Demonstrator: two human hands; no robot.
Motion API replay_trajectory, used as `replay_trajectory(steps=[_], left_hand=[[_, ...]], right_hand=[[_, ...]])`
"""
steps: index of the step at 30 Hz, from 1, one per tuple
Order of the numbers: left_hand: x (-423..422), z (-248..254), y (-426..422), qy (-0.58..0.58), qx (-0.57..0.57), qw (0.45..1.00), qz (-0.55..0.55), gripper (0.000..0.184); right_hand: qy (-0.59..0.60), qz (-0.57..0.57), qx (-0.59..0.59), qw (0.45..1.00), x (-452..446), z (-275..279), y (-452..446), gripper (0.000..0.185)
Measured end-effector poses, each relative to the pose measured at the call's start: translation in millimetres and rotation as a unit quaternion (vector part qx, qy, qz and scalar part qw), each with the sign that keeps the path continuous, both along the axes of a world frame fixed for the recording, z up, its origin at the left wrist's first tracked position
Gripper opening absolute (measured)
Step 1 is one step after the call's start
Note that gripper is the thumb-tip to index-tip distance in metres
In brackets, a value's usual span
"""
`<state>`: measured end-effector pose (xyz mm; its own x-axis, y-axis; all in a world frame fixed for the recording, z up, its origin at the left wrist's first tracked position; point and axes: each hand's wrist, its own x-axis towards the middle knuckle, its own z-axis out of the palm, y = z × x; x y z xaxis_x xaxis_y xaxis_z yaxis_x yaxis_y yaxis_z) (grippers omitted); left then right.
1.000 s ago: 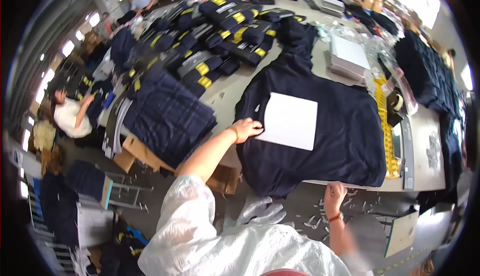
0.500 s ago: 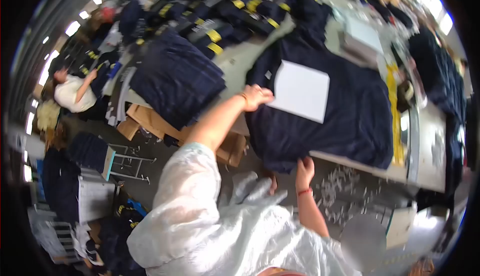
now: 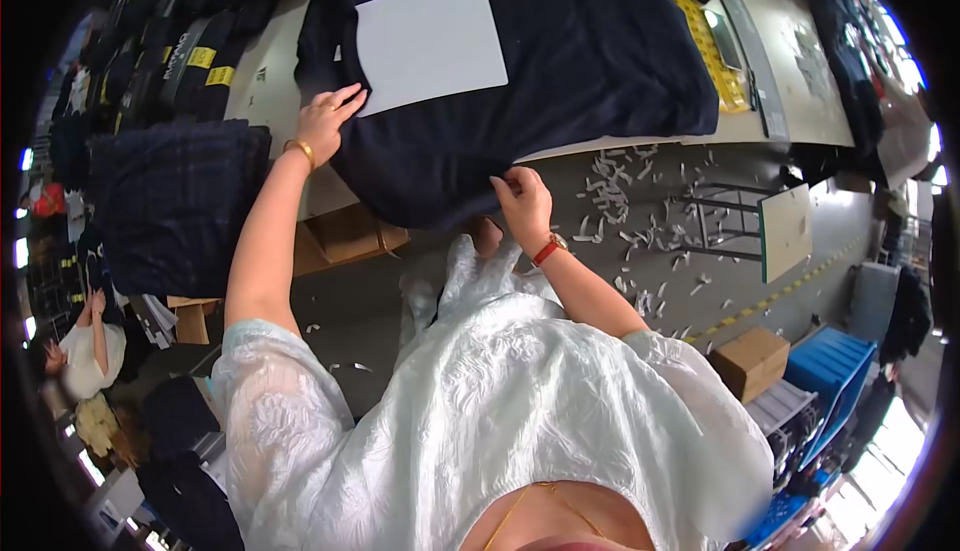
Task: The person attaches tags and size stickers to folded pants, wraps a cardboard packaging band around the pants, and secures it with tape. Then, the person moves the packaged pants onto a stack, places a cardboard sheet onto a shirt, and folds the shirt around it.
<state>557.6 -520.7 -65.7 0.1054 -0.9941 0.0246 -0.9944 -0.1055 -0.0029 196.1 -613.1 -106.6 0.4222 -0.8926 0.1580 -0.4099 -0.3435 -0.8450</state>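
A dark navy garment (image 3: 590,51) lies spread over the table edge, part of it hanging down at the front. On it rests a white rectangular board (image 3: 432,46), near a small light tag at the collar side. My left hand (image 3: 328,121) lies at the board's lower left corner, fingers extended and apart on the fabric. At the hanging lower edge of the garment, my right hand (image 3: 523,201) pinches the dark cloth between thumb and fingers.
Folded dark checked cloth (image 3: 180,201) is stacked at the left, below packed dark garments (image 3: 190,61) with yellow labels. Yellow tape (image 3: 700,36) lies along the table's right part. Below are a stool (image 3: 785,233), a cardboard box (image 3: 750,363) and a blue crate (image 3: 828,376). A co-worker (image 3: 92,356) is at far left.
The view has tilted down and turned. My right hand has moved left from the table's front edge to the garment's hanging edge. My left hand remains beside the board, its fingers now more spread.
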Motion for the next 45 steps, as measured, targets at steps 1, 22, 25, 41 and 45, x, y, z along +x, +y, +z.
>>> replay_trajectory(steps=[1, 22, 25, 41, 45], left_hand=[[-0.5, 2.0, -0.4, 0.007, -0.005, 1.0, 0.002, 0.06], [8.1, -6.5, 4.6, 0.059, -0.03, 0.998, -0.002, 0.058], [13.4, -13.1, 4.7, 0.043, -0.046, 0.998, -0.016, 0.058], [-4.6, 7.1, 1.8, 0.052, -0.039, 0.998, 0.008, 0.054], [3.0, 4.5, -0.1, 0.132, -0.077, 0.988, 0.013, 0.051]], right_hand=[[-0.013, -0.004, 0.012, 1.0, 1.7, 1.6, -4.0, 0.025], [-0.016, 0.055, 0.14, 0.989, -27.6, -17.4, -20.8, 0.015], [0.04, 0.065, 0.006, 0.997, -4.7, -27.6, -19.9, 0.011], [-0.078, 0.405, 0.659, 0.629, -35.5, 66.7, -29.8, 0.028], [0.019, 0.593, 0.518, 0.616, 8.7, 88.9, -77.2, 0.041]])
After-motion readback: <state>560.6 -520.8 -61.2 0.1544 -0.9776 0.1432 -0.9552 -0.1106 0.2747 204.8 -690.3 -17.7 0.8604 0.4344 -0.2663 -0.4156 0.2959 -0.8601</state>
